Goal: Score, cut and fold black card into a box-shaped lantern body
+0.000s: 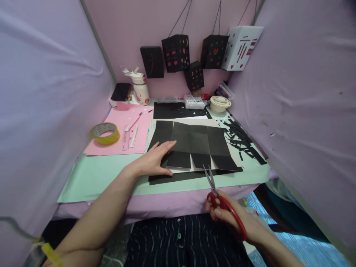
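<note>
A large sheet of black paper (194,142) lies flat in the middle of the table, creased into panels and slit into flaps along its near edge. My left hand (154,160) rests palm down on its near left corner with fingers spread. At the table's front edge my right hand (226,215) grips red-handled scissors (219,196). Their blades are slightly apart, and the tips sit at the paper's near edge by a slit between two flaps.
A pink sheet (122,133) at left carries a white pen and ruler, with a yellow tape roll (105,133) on its left edge. Black paper scraps (241,139) litter the right side. A bottle, marker box and tape roll stand at the back; paper lanterns (175,52) hang above.
</note>
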Tool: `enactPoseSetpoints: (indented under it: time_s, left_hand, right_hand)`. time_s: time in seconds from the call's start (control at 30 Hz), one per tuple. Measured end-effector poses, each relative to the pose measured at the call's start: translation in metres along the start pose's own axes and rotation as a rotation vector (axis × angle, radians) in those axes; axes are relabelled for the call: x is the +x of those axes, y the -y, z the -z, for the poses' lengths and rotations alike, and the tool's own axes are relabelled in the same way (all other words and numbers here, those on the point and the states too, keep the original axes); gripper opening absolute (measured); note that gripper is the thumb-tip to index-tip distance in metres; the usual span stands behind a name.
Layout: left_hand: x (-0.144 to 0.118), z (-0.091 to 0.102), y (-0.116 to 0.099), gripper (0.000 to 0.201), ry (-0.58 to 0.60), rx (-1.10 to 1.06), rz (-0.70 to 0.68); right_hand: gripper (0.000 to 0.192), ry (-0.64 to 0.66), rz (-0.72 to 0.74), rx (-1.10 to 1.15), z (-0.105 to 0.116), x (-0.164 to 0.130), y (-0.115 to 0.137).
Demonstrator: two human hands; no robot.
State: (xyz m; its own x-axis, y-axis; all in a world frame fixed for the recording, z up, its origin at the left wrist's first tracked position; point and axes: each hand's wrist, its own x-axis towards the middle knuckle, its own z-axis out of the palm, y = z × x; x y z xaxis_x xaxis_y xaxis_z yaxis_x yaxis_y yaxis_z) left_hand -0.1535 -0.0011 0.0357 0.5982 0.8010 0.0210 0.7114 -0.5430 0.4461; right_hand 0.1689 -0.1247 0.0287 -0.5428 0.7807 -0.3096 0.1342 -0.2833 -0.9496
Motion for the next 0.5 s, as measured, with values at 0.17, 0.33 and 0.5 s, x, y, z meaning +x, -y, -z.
enactPoseSetpoints:
  time_s: [0.17,0.33,0.5]
  left_hand:
    - [0.003,0.003,-0.001,0.089,-0.141,-0.060,0.096]
    - [0.005,0.005,0.015,0.054,-0.550,-0.122,0.445]
    - [0.003,0.004,0.031,0.069,-0.535,-0.010,0.579]
  right_hand:
    - [0.028,-0.100,0.097,0.007,0.013,-0.001,-0.005]
    - [0.029,-0.578,0.252,0.008,0.038,0.006,-0.010]
    - [0.032,-1.000,0.264,0.015,0.073,0.012,-0.018]
